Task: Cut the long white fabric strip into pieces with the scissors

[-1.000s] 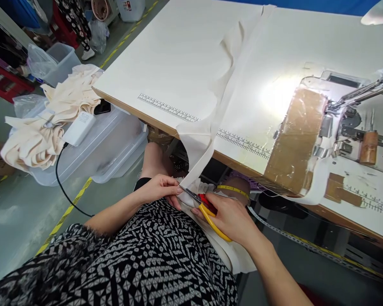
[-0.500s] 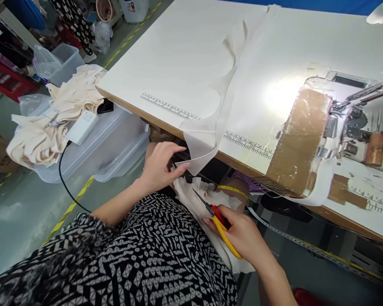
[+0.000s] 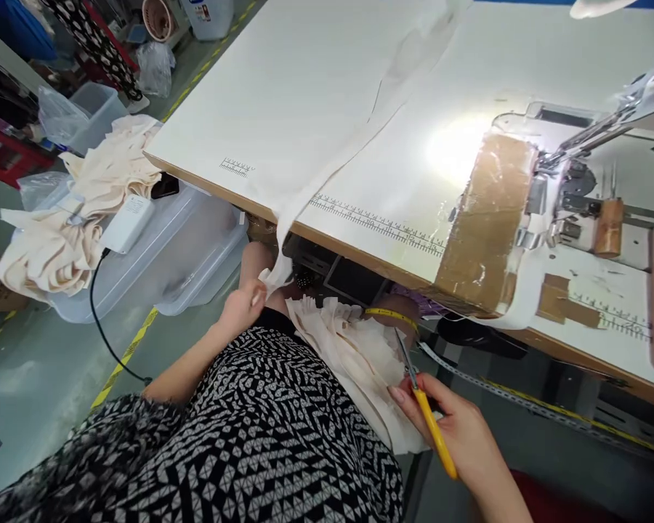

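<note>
White fabric strip [image 3: 308, 185] is laid across the counter [image 3: 261, 87] and draped over its front edge; its near end is bunched and gripped in the left hand [image 3: 243, 305]. Scissors [image 3: 428, 418] are grasped by the handles in the right hand [image 3: 461, 428], blades angled up and away from the body, well apart from the strip. Whether the blades are fully closed cannot be told for sure.

For good handling: tension on the strip should be kept light and even — cloth that looks this thin can probably be stretched or skewed by a hard tug. Any pull is best kept in line with the strip's run, so that it is slid over the counter edge flat, not twisted. Some gathering is seen just beyond the left hand's grip; it should be smoothed out, or the end will likely be creased.

Blade tips are poised at the right margin of the pale fabric bundle [image 3: 354, 356] in the lap [image 3: 283, 428] — clearance there should be minded, since a loose ply could be nicked. Blades are best kept together while only the left hand is being worked.
</note>
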Tool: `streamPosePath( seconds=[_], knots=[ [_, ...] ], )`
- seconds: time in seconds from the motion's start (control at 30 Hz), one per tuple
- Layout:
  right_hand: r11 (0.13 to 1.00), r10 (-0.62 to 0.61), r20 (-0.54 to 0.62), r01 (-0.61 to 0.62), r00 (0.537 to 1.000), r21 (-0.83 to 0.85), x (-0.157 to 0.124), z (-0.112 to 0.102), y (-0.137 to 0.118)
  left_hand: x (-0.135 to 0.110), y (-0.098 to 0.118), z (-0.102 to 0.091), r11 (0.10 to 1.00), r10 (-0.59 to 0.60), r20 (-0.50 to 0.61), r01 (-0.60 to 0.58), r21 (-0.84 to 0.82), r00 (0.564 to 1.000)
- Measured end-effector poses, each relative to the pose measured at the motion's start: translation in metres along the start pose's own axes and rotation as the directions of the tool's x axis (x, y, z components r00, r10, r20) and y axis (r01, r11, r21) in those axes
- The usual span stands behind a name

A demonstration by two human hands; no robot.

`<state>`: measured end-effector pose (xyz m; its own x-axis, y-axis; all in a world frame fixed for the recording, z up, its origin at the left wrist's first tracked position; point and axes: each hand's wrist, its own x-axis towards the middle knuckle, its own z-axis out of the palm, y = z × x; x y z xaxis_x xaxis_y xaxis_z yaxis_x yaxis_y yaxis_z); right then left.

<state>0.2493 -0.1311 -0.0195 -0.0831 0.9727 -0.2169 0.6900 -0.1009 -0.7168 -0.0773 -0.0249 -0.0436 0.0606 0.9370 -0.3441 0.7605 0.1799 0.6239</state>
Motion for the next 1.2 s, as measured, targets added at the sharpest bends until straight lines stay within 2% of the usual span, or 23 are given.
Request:
streamPosePath(
  seconds=[0.03, 0.07, 0.1, 0.13, 0.17, 0.2, 0.23, 0.3, 0.33, 0.4, 0.47, 0.53, 0.63, 0.73, 0.83, 1.03, 1.2],
  knots=[
    [1.0, 0.003, 0.005, -0.003, 1.0, 0.02, 0.002, 0.002, -0.002, -0.009, 0.011, -0.002, 0.992, 0.078, 0.105, -0.067, -0.106, 0.991],
    [0.999, 0.003, 0.011, -0.003, 1.0, 0.038, 0.004, 0.003, -0.006, -0.017, 0.025, -0.003, 0.957, 0.194, 0.24, -0.13, -0.259, 0.951],
    [0.999, 0.001, 0.018, -0.002, 1.0, 0.052, 0.007, 0.004, -0.011, -0.023, 0.039, -0.003, 0.895, 0.322, 0.369, -0.153, -0.419, 0.872],
    [0.998, -0.004, 0.028, 0.002, 1.0, 0.063, 0.01, 0.005, -0.016, -0.027, 0.054, -0.004, 0.827, 0.437, 0.448, -0.153, -0.541, 0.78],
    [0.997, -0.011, 0.041, 0.008, 0.999, 0.071, 0.013, 0.005, -0.021, -0.029, 0.066, -0.004, 0.783, 0.511, 0.485, -0.151, -0.604, 0.71],
    [0.997, -0.017, 0.058, 0.013, 0.998, 0.078, 0.015, 0.004, -0.025, -0.029, 0.077, -0.004, 0.772, 0.543, 0.485, -0.18, -0.609, 0.686],
    [0.996, -0.021, 0.078, 0.014, 0.997, 0.086, 0.017, 0.002, -0.029, -0.028, 0.085, -0.004, 0.785, 0.548, 0.454, -0.246, -0.568, 0.703],
    [0.995, -0.018, 0.132, 0.004, 0.991, 0.104, 0.02, 0.0, -0.034, -0.024, 0.094, -0.003, 0.829, 0.53, 0.327, -0.397, -0.395, 0.782],
    [0.993, -0.016, 0.165, -0.003, 0.986, 0.116, 0.021, -0.001, -0.035, -0.022, 0.096, -0.003, 0.838, 0.529, 0.265, -0.448, -0.311, 0.806],
    [0.99, -0.019, 0.232, -0.014, 0.973, 0.141, 0.024, -0.001, -0.035, -0.019, 0.096, -0.004, 0.841, 0.53, 0.197, -0.481, -0.25, 0.825],
    [0.986, -0.039, 0.293, -0.01, 0.955, 0.164, 0.027, 0.001, -0.033, -0.018, 0.093, -0.004, 0.853, 0.486, 0.229, -0.401, -0.334, 0.843],
    [0.984, -0.06, 0.342, -0.001, 0.938, 0.177, 0.031, 0.004, -0.032, -0.018, 0.091, -0.003, 0.845, 0.409, 0.345, -0.208, -0.493, 0.845],
    [0.98, -0.089, 0.411, 0.005, 0.907, 0.2, 0.039, 0.007, -0.032, -0.016, 0.088, 0.0, 0.734, 0.322, 0.523, 0.14, -0.664, 0.789],
    [0.968, -0.118, 0.458, -0.002, 0.881, 0.253, 0.046, 0.006, -0.035, -0.012, 0.086, 0.002, 0.641, 0.29, 0.594, 0.308, -0.703, 0.751],
    [0.961, -0.119, 0.489, -0.023, 0.864, 0.275, 0.051, 0.004, -0.037, -0.008, 0.083, 0.005, 0.613, 0.257, 0.619, 0.37, -0.698, 0.742],
    [0.965, -0.131, 0.539, -0.017, 0.832, 0.261, 0.056, 0.003, -0.036, -0.004, 0.074, 0.008, 0.599, 0.251, 0.616, 0.381, -0.705, 0.747],
    [0.982, -0.102, 0.521, 0.001, 0.848, 0.189, 0.057, 0.005, -0.036, -0.005, 0.075, 0.006, 0.609, 0.25, 0.617, 0.374, -0.7, 0.747]
  ],
)
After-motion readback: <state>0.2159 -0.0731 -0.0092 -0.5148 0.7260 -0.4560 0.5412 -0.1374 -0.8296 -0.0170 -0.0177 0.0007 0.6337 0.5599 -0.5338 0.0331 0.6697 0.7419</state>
